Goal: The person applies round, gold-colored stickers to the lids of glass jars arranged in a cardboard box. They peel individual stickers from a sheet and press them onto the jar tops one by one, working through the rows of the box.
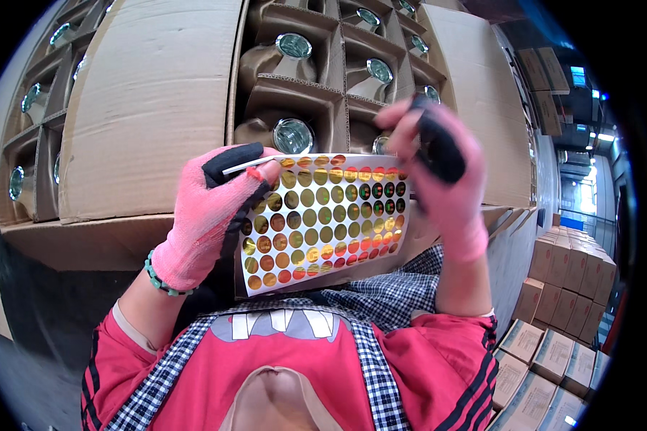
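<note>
My left hand point(208, 208), in a pink knit glove with black finger parts, is closed on a sheet of round gold stickers point(323, 223). Its thumb presses the sheet's upper left corner, where a thin white stick point(248, 166) also lies under the fingers. The shiny stickers sit in rows on white backing, and the top row has a gap at its right end. My right hand point(442, 154), gloved alike, is raised over the sheet's upper right corner, near the carton's cells. Motion smears its fingers; whether they hold anything is unclear. Clear glass vessels point(293, 135) stand beyond the sheet.
The open carton point(341, 72) has cardboard dividers, with a vessel's round glass end facing up in several cells. A wide flap point(151, 100) lies left, another carton of vessels point(32, 144) beyond it. Stacked closed boxes point(571, 269) stand at the right.
</note>
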Tool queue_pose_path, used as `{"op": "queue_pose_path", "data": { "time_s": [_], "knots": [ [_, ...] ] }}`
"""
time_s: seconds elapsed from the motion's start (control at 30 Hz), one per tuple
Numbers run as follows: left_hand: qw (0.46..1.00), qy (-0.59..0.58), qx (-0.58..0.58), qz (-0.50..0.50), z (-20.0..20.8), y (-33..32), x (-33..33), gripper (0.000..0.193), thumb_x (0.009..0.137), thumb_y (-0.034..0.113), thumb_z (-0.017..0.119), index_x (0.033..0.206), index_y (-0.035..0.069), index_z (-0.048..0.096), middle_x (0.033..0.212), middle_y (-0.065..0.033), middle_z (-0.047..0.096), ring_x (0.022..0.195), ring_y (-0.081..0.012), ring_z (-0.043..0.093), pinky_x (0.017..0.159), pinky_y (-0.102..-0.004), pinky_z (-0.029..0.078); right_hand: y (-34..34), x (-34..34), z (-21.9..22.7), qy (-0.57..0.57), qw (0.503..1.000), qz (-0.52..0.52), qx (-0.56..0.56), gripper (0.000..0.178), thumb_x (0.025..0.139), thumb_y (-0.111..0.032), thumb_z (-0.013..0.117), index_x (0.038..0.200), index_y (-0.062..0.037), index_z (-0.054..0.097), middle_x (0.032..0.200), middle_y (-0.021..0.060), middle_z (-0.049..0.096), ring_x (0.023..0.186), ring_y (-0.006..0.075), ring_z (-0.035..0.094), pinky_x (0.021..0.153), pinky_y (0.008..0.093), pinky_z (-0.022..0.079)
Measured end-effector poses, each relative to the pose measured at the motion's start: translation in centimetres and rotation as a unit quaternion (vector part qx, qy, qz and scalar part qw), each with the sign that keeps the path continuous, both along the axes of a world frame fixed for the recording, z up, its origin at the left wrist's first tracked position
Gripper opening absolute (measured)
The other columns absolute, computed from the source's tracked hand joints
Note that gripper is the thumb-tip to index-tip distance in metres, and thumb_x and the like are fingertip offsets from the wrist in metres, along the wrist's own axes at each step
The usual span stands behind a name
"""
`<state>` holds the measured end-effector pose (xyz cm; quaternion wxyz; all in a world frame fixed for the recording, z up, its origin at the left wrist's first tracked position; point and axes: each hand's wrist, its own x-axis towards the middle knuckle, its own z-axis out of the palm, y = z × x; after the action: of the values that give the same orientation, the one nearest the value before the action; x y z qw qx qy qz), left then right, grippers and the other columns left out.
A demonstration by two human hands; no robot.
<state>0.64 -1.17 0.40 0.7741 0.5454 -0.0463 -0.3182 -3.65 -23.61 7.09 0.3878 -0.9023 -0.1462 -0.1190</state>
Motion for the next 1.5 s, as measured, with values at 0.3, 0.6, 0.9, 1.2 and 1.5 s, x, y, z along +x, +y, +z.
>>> {"op": "queue_pose_path", "data": {
  "time_s": [0.3, 0.6, 0.9, 1.2, 1.5],
  "knots": [
    [1.000, -0.009, 0.014, -0.024, -0.6, -0.2, 0.4, 0.018, 0.075, 0.014, 0.061, 0.086, -0.001, 0.061, 0.072, 0.0010, 0.057, 0.067, -0.0041, 0.051, 0.062, -0.0178, 0.041, -8.4, 11.3, -7.4, 0.159, 0.896, -0.072, -0.409, 0.018, 0.068, -0.016, 0.065, 0.078, -0.0033, 0.058, 0.121, 0.0093, 0.043, 0.115, 0.0308, 0.035, 0.095, 0.0369, 0.031],
    [1.000, 0.003, -0.021, -0.016, -0.9, -0.3, 0.5, 0.020, 0.075, 0.016, 0.063, 0.086, -0.001, 0.061, 0.072, 0.0010, 0.057, 0.067, -0.0043, 0.051, 0.061, -0.0179, 0.042, -8.5, 12.3, -8.4, -0.056, 0.824, -0.092, -0.556, 0.021, 0.066, -0.008, 0.057, 0.086, -0.0094, 0.058, 0.110, 0.0126, 0.049, 0.102, 0.0325, 0.045, 0.084, 0.0430, 0.038],
    [0.999, -0.017, -0.047, 0.011, -0.7, -0.2, 0.0, 0.019, 0.076, 0.013, 0.063, 0.089, -0.001, 0.060, 0.072, -0.0007, 0.057, 0.066, -0.0051, 0.052, 0.060, -0.0180, 0.042, 3.2, 2.1, 2.7, 0.046, 0.970, 0.048, -0.233, 0.022, 0.062, -0.014, 0.069, 0.077, -0.0029, 0.055, 0.071, 0.0106, 0.054, 0.071, 0.0271, 0.053, 0.064, 0.0331, 0.043],
    [0.995, -0.053, -0.061, 0.060, -0.5, 0.2, -0.1, 0.018, 0.076, 0.011, 0.063, 0.088, -0.002, 0.061, 0.073, -0.0005, 0.058, 0.066, -0.0046, 0.052, 0.059, -0.0173, 0.043, 4.5, 0.9, 1.9, 0.015, 0.958, 0.020, -0.285, 0.021, 0.065, -0.007, 0.061, 0.085, -0.0044, 0.054, 0.078, 0.0103, 0.055, 0.077, 0.0284, 0.053, 0.069, 0.0361, 0.041],
    [0.995, -0.038, -0.074, 0.049, -0.1, 0.5, -0.1, 0.020, 0.076, 0.016, 0.063, 0.086, -0.001, 0.061, 0.073, 0.0011, 0.057, 0.067, -0.0039, 0.051, 0.061, -0.0168, 0.041, 4.1, 0.4, 1.4, -0.127, 0.930, 0.068, -0.337, 0.028, 0.060, -0.009, 0.064, 0.087, -0.0093, 0.055, 0.084, 0.0057, 0.055, 0.082, 0.0246, 0.054, 0.072, 0.0368, 0.042]
  ]
}}
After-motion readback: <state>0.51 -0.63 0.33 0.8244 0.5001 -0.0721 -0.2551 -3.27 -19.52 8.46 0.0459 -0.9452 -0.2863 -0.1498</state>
